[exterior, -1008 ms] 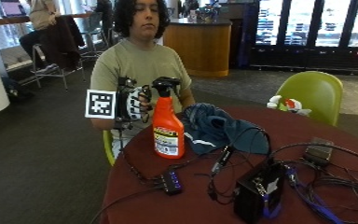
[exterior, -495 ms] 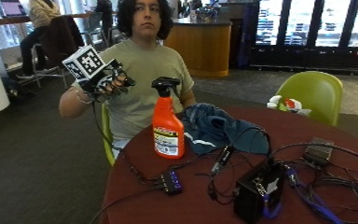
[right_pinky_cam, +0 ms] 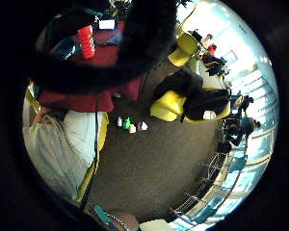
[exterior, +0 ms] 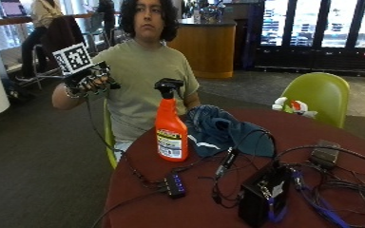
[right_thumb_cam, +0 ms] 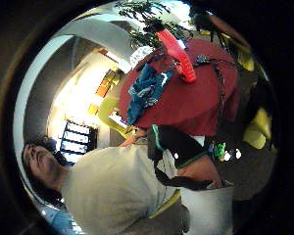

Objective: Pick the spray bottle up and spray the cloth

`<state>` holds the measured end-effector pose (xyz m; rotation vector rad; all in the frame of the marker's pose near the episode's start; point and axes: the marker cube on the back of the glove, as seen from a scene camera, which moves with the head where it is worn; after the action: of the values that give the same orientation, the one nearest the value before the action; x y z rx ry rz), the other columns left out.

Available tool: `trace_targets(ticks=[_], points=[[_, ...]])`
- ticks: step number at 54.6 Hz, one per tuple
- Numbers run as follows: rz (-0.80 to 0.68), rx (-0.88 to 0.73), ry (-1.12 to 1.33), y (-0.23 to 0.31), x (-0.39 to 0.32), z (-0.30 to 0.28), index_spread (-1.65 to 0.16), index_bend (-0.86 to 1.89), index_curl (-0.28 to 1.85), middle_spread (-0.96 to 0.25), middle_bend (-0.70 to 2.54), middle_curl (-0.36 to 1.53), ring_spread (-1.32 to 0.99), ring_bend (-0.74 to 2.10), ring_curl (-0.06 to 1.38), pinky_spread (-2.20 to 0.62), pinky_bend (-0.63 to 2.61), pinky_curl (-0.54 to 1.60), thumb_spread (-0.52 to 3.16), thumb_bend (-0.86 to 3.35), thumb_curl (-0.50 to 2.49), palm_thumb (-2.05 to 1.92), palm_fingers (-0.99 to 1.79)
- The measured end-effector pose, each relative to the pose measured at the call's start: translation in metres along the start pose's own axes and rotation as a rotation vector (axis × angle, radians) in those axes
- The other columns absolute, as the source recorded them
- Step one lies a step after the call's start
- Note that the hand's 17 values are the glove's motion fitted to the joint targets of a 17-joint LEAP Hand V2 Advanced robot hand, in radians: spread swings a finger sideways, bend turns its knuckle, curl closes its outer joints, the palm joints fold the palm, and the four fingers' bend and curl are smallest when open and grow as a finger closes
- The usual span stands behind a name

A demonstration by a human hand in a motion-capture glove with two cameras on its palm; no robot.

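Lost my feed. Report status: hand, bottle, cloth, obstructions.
Gloved right hand raised beside table, holding nothing. Spray bottle upright, untouched. Cloth bunched beside it. Cables lie nearby, none blocking bottle.

Bottle label [exterior: 170, 141] text unreadable

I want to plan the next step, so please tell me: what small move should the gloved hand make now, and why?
Probably lower the gloved right hand toward the neck of the orange spray bottle. The hand is raised beside the person's shoulder, away from the table, holding nothing, while the bottle stands upright and untouched on the red table beside the blue cloth.
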<state>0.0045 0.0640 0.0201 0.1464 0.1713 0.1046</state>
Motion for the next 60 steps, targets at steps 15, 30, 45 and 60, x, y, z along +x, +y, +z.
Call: trace_targets(ticks=[15, 30, 45, 60], points=[[0.113, 0.036, -0.128, -0.023, -0.002, 0.007, -0.41, 0.15, 0.30, 0.01, 0.19, 0.35, -0.03, 0.31, 0.33, 0.23, 0.31, 0.34, 1.10, -0.02, 0.42, 0.48, 0.39], [0.098, 0.016, -0.515, -0.079, -0.012, 0.034, -0.38, 0.15, 0.28, 0.03, 0.17, 0.32, -0.01, 0.34, 0.33, 0.23, 0.32, 0.35, 1.12, -0.02, 0.41, 0.54, 0.47], [0.099, 0.038, -0.903, -0.166, -0.024, 0.069, -0.34, 0.12, 0.26, 0.07, 0.17, 0.31, 0.01, 0.36, 0.35, 0.22, 0.38, 0.37, 1.09, -0.01, 0.41, 0.60, 0.43], [0.095, 0.092, -1.147, -0.260, -0.037, 0.100, -0.29, 0.12, 0.25, 0.07, 0.21, 0.33, 0.01, 0.39, 0.35, 0.16, 0.35, 0.36, 0.99, 0.00, 0.44, 0.80, 0.41]])
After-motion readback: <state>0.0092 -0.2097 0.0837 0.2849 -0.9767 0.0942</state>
